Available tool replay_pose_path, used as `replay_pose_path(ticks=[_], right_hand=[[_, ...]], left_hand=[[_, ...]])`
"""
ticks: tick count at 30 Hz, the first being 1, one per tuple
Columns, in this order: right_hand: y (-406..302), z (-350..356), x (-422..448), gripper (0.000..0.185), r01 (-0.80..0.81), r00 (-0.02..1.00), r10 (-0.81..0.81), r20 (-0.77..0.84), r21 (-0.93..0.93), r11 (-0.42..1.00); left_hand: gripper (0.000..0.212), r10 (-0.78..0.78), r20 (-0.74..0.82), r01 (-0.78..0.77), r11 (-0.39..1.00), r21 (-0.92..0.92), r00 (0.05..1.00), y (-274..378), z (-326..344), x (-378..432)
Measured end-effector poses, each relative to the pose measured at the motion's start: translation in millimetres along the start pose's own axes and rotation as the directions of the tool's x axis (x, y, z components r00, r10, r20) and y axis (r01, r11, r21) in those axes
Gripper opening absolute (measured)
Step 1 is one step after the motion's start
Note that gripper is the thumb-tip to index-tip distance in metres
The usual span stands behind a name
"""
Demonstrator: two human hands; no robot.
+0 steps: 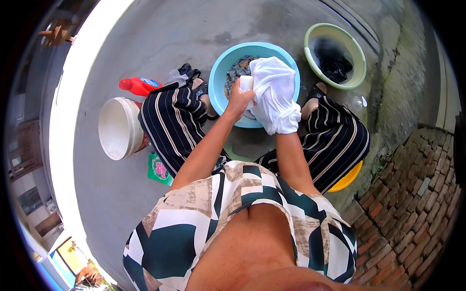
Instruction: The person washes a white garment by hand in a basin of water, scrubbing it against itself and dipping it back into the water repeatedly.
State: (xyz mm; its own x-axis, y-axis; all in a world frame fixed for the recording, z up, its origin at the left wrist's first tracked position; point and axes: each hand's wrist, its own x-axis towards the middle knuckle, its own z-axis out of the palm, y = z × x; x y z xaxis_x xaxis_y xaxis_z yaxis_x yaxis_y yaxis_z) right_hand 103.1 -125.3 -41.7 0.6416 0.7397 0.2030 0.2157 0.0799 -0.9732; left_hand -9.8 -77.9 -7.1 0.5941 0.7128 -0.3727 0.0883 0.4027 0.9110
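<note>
My left hand (239, 97) grips a white block, probably a bar of soap (247, 83), against the side of a white cloth garment (273, 91). The garment is pulled over my right hand and bunched around the wrist, so its fingers are hidden; only my right forearm (294, 156) shows below it. Both hands are over a light blue plastic basin (217, 72) on the ground between my feet. Inside the basin lies a patterned grey-and-brown cloth (242, 67), partly covered by the white garment.
At the right, a pale green basin (309, 54) holds dark cloth (333, 65) in water. A red bottle (140, 86), a white bucket (118, 129) and a green packet (159, 169) are to my left. Dark cloth (187, 71) lies beside my left foot. Brick paving (411, 203) borders the concrete.
</note>
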Motion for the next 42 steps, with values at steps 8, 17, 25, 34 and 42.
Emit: replay_pose_path(ticks=[8,17,25,34,42], right_hand=[[-21,-7,-23,0.042,-0.346,0.911,0.342,0.229,0.876,0.337],[-59,12,-9,0.024,0.252,0.968,-0.252,0.019,-0.119,0.960],[-22,-7,-7,0.023,-0.383,0.909,0.348,0.229,0.133,0.914],[6,5,-2,0.020,-0.551,0.833,0.500,0.237,0.273,0.789],[-69,-17,-4,0.023,-0.737,0.598,0.694,0.402,0.616,0.278]], left_hand=[[0.063,0.163,0.686,-0.705,0.213,0.677,0.709,25,63,-41],[0.071,0.415,-0.105,-0.079,0.402,0.912,0.904,45,-7,87],[0.061,-0.116,-0.173,0.128,0.990,0.059,0.978,-4,-17,37],[0.047,-0.059,-0.181,0.039,0.992,-0.117,0.982,-2,-3,26],[0.066,0.148,-0.092,-0.174,0.890,-0.421,0.985,60,13,10]])
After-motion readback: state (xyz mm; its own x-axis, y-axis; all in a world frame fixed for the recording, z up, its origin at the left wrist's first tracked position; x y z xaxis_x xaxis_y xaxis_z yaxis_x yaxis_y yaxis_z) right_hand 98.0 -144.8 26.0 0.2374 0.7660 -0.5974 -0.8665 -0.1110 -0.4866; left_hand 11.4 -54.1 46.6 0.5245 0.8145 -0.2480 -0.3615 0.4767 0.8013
